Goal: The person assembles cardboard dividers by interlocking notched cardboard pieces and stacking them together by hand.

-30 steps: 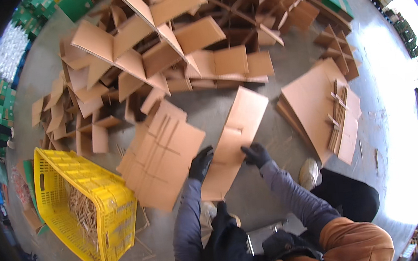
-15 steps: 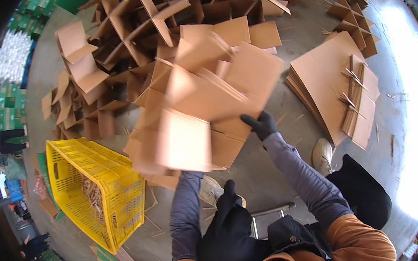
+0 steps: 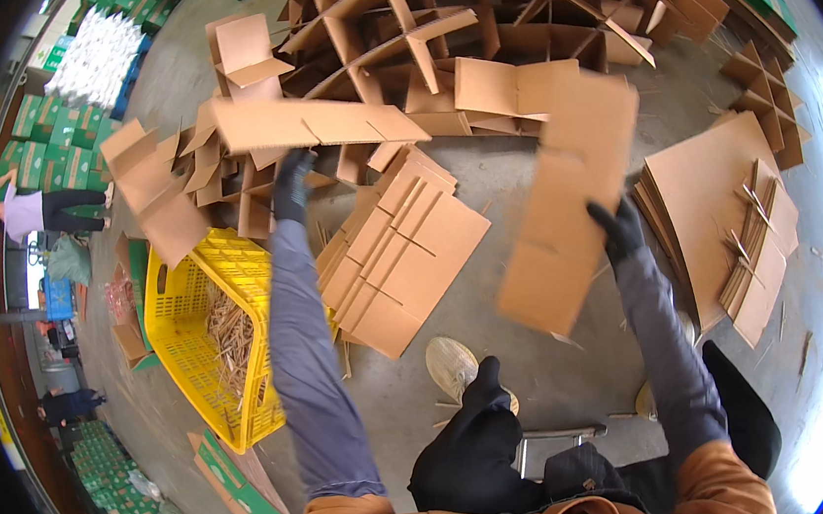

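My gloved left hand point(image 3: 294, 184) is raised on the far left side, its fingers closed on the lower edge of a long slotted cardboard strip point(image 3: 339, 122). Gripped along its right edge by my right hand point(image 3: 617, 227) is a wide cardboard panel point(image 3: 569, 197) with short slits, held up off the floor and slightly blurred. Both gloves are dark. Between my arms a stack of slotted cardboard sheets point(image 3: 421, 256) lies on the floor. A folded cardboard piece point(image 3: 160, 197) hangs partly over the yellow crate's far rim; what supports it I cannot tell.
The yellow plastic crate point(image 3: 207, 381) on the left contains thin cardboard scraps point(image 3: 231, 339). Interlocked cardboard dividers point(image 3: 390, 36) are heaped at the far side. Flat cardboard sheets point(image 3: 713, 193) are stacked on the right. Another person point(image 3: 55, 210) stands far left by green boxes point(image 3: 54, 143).
My hands have moved apart from a cardboard bundle, the left going forward and left, the right going right. Each now has a separate piece. The stack on the floor has come into view.
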Motion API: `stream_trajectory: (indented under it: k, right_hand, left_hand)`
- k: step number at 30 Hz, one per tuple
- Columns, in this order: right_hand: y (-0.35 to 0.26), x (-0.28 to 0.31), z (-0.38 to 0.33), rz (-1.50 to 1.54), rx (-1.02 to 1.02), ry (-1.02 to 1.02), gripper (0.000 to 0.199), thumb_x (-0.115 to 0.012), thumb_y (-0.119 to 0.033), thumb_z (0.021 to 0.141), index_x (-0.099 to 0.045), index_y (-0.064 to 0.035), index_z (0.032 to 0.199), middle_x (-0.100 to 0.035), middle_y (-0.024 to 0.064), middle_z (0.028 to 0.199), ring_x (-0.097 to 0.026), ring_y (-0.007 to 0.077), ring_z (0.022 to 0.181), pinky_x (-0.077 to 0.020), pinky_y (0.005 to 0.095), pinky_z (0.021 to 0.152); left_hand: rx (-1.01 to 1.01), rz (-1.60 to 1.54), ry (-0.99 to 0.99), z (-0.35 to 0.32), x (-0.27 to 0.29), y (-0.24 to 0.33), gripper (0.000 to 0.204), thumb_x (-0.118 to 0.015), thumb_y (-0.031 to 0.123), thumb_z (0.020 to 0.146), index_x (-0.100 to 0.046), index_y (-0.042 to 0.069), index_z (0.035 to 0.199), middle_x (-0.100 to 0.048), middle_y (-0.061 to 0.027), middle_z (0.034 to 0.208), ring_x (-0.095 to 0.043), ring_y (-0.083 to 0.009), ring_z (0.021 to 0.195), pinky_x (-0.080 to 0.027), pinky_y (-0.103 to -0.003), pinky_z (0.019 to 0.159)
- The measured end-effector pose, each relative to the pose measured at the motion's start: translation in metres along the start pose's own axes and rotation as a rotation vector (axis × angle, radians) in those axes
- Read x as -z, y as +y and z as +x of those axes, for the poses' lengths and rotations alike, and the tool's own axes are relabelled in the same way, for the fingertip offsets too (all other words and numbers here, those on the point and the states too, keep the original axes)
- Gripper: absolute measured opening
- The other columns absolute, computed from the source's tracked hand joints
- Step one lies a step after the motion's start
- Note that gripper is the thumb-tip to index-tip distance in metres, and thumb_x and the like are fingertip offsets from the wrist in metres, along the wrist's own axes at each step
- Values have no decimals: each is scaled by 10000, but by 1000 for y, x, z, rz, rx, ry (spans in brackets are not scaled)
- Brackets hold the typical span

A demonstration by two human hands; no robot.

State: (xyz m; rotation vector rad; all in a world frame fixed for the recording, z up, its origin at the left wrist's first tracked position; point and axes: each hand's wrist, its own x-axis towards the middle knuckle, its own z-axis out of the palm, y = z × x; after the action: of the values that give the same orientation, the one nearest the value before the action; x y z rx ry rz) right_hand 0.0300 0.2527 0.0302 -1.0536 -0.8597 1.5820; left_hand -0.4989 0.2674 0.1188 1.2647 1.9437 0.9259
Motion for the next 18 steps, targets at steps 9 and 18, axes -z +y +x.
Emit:
stream_trajectory:
  k: [9, 18]
  right_hand:
    - [97, 130, -102, -166, -224, 352, 381, -681, -68, 778, -559, 47, 1121, -629, 121, 1022, -611, 210, 879, -491, 317, 784]
    - [25, 137, -102, -648, 8, 451, 314, -655, -147, 826, -602, 32, 1079, -648, 73, 971, -584, 139, 871, -461, 277, 790]
  left_hand:
    - [344, -1459, 523, -39, -156, -28, 674, -557, 549, 828, -373, 148, 1338, -416, -65, 1334, -434, -270, 1174, -395, -490, 926]
    - [-97, -272, 154, -87, -158, 22, 348, -554, 135, 854, -509, 7, 1174, -624, -120, 940, -617, -203, 827, -514, -377, 668]
